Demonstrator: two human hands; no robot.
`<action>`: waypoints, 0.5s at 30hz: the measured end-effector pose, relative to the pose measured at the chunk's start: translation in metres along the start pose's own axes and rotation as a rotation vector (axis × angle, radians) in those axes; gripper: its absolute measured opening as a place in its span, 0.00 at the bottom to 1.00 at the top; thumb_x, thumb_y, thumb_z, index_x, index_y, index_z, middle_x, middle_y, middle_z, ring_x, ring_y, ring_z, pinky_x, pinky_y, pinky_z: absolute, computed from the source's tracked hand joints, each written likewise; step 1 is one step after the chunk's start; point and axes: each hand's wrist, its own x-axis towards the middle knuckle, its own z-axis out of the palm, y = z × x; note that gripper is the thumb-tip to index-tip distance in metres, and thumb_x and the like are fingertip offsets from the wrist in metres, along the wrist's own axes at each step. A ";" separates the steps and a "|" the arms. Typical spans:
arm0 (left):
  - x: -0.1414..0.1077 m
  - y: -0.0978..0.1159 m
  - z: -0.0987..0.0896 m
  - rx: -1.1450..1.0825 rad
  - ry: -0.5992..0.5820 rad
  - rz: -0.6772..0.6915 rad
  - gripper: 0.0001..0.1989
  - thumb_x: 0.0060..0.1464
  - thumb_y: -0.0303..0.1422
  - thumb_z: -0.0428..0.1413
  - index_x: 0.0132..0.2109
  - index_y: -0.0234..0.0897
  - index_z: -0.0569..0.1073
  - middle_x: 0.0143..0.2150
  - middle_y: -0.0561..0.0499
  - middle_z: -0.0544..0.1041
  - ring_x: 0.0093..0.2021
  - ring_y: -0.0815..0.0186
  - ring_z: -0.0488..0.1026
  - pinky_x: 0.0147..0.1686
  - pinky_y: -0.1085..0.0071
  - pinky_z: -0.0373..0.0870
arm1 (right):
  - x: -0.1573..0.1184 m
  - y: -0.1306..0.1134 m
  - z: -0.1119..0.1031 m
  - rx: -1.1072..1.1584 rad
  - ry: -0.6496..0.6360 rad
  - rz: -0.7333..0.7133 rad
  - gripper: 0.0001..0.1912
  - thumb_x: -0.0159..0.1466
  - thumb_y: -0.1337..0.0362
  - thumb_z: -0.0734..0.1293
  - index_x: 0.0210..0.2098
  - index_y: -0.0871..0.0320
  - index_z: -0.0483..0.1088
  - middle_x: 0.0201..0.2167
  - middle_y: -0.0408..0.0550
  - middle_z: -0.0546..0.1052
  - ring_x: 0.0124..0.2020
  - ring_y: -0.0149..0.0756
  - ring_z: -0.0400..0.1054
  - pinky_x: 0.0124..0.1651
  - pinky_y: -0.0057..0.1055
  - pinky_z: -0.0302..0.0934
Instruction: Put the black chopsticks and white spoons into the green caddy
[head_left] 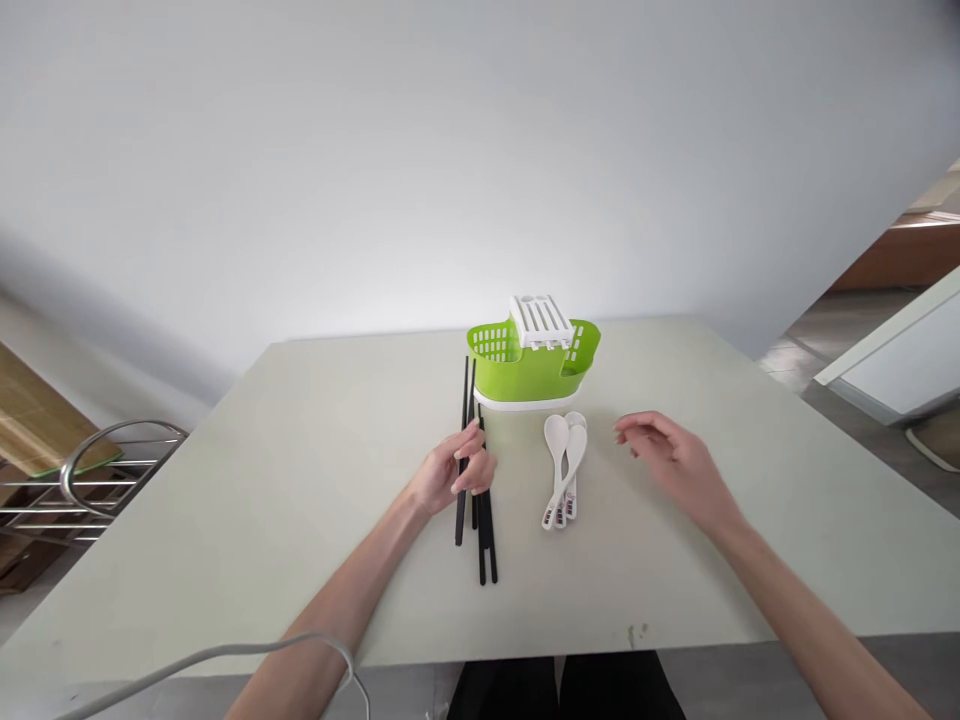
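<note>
Black chopsticks [486, 530] beneath left grip [451, 470], hold unclear; white spoons [571, 462] beside right grip [670, 460], loosely open.

We look in on what appears to be a home, where chopsticks [486, 530], spoons [564, 480] and a green basket [525, 380] share a pale surface [675, 570] against a plain wall [375, 160].

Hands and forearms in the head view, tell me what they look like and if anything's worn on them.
The left hand and right hand are ungloved, with no ring or watch visible. Both slim forearms are bare, with no sleeves in view. A thin grey cable crosses in front of the left one.
</note>
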 end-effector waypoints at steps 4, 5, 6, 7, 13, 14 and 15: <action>-0.004 -0.012 0.011 -0.006 -0.217 -0.117 0.27 0.71 0.46 0.47 0.24 0.42 0.53 0.10 0.53 0.57 0.18 0.65 0.54 0.23 0.70 0.54 | -0.022 -0.061 0.026 0.201 -0.375 0.067 0.24 0.69 0.44 0.67 0.56 0.53 0.74 0.37 0.49 0.79 0.32 0.38 0.71 0.33 0.33 0.65; -0.005 -0.014 0.014 0.000 -0.274 -0.150 0.27 0.71 0.46 0.48 0.24 0.42 0.54 0.10 0.52 0.59 0.18 0.65 0.55 0.22 0.69 0.54 | -0.025 -0.071 0.034 0.243 -0.446 0.107 0.27 0.69 0.44 0.68 0.60 0.53 0.72 0.34 0.46 0.77 0.29 0.37 0.69 0.31 0.33 0.64; -0.006 -0.015 0.017 0.007 -0.329 -0.182 0.26 0.71 0.46 0.48 0.24 0.42 0.54 0.11 0.51 0.62 0.18 0.65 0.56 0.22 0.69 0.54 | -0.027 -0.080 0.041 0.282 -0.515 0.138 0.29 0.68 0.44 0.68 0.62 0.52 0.71 0.31 0.44 0.75 0.27 0.36 0.67 0.31 0.33 0.64; -0.007 -0.016 0.020 0.014 -0.377 -0.214 0.26 0.71 0.46 0.49 0.24 0.42 0.55 0.11 0.49 0.65 0.17 0.66 0.56 0.22 0.68 0.53 | -0.028 -0.086 0.048 0.317 -0.568 0.167 0.29 0.68 0.43 0.69 0.62 0.52 0.71 0.30 0.42 0.74 0.26 0.35 0.66 0.30 0.33 0.64; -0.011 -0.018 0.024 0.038 -0.495 -0.347 0.26 0.69 0.48 0.51 0.24 0.42 0.58 0.12 0.50 0.67 0.14 0.67 0.58 0.21 0.68 0.56 | -0.028 -0.094 0.074 0.440 -0.629 0.193 0.27 0.69 0.37 0.65 0.44 0.53 0.80 0.23 0.42 0.70 0.25 0.34 0.60 0.27 0.32 0.59; -0.010 -0.019 0.023 0.024 -0.497 -0.342 0.26 0.69 0.50 0.52 0.25 0.41 0.61 0.12 0.51 0.67 0.14 0.67 0.58 0.21 0.68 0.56 | -0.027 -0.094 0.076 0.437 -0.612 0.173 0.26 0.69 0.37 0.65 0.42 0.53 0.79 0.22 0.41 0.68 0.25 0.33 0.60 0.27 0.31 0.58; -0.009 -0.021 0.022 0.007 -0.492 -0.327 0.25 0.68 0.51 0.53 0.27 0.40 0.64 0.13 0.51 0.68 0.14 0.67 0.60 0.21 0.69 0.58 | -0.027 -0.094 0.076 0.433 -0.585 0.155 0.27 0.69 0.37 0.65 0.39 0.54 0.79 0.21 0.40 0.66 0.24 0.33 0.59 0.27 0.31 0.57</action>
